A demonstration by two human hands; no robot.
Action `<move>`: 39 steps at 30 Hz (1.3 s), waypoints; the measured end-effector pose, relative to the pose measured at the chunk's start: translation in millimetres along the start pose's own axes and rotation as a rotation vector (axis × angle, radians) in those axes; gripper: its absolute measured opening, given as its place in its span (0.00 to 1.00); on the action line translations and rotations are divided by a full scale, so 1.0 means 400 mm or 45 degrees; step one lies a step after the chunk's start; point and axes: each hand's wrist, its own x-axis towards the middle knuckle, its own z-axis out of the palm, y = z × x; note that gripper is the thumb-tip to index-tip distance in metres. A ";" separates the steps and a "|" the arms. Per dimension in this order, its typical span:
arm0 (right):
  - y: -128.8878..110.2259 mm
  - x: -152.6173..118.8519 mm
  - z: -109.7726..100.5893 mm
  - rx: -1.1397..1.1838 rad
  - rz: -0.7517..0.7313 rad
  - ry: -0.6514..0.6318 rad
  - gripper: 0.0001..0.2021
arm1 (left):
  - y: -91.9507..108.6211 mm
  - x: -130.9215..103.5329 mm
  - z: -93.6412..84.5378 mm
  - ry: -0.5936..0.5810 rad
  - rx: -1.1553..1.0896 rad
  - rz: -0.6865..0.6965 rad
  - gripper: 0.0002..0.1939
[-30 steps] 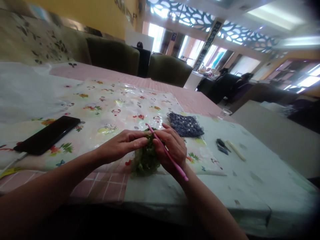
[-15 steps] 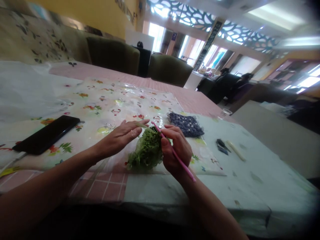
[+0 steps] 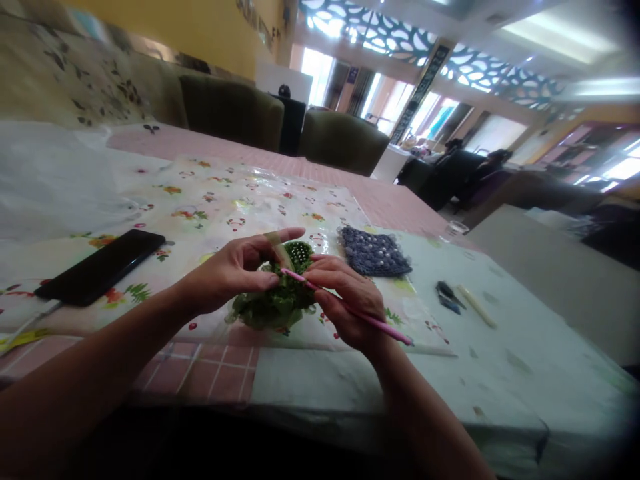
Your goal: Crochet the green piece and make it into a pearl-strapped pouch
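A ruffled green crochet piece (image 3: 273,308) with an openwork mesh patch at its top hangs between my hands, just above the tablecloth. My right hand (image 3: 349,293) grips a pink crochet hook (image 3: 381,327), whose tip points left into the top of the work. My left hand (image 3: 245,267) pinches the work's left edge between thumb and fingers, with the index finger stretched out to the right. A pale green ribbon-like yarn (image 3: 283,252) runs over the left fingers down to the hook tip.
A dark blue-grey crocheted piece (image 3: 375,252) lies beyond my right hand. Further right are small dark snips (image 3: 449,297) and a cream stick (image 3: 476,307). On the left lies a black phone (image 3: 103,268) with a white cable. Chairs (image 3: 345,140) stand behind the table.
My left hand has gone from flat, stretched fingers to pinching the green work. The hook has tilted flatter, its tip now lower and further left, and the mesh patch shows more.
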 end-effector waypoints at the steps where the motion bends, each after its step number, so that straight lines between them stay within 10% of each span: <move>1: 0.004 0.004 -0.007 0.013 -0.016 -0.048 0.07 | 0.004 0.000 0.000 0.006 0.045 0.015 0.26; 5: 0.014 0.016 -0.031 -0.036 -0.039 -0.174 0.06 | 0.013 -0.002 0.001 0.060 0.272 0.069 0.11; 16: 0.020 -0.002 0.018 -0.769 -0.138 -0.154 0.06 | -0.025 0.003 0.043 0.381 0.859 0.404 0.18; 22: 0.026 -0.036 0.074 -1.014 -0.208 0.133 0.03 | -0.044 0.005 0.046 0.301 0.288 0.041 0.09; 28: 0.042 -0.046 0.065 -0.655 -0.332 0.206 0.02 | -0.045 0.017 0.028 0.012 -0.368 -0.326 0.32; 39: 0.022 -0.019 0.009 0.288 0.210 0.125 0.05 | -0.023 0.013 -0.010 0.056 -0.253 -0.186 0.32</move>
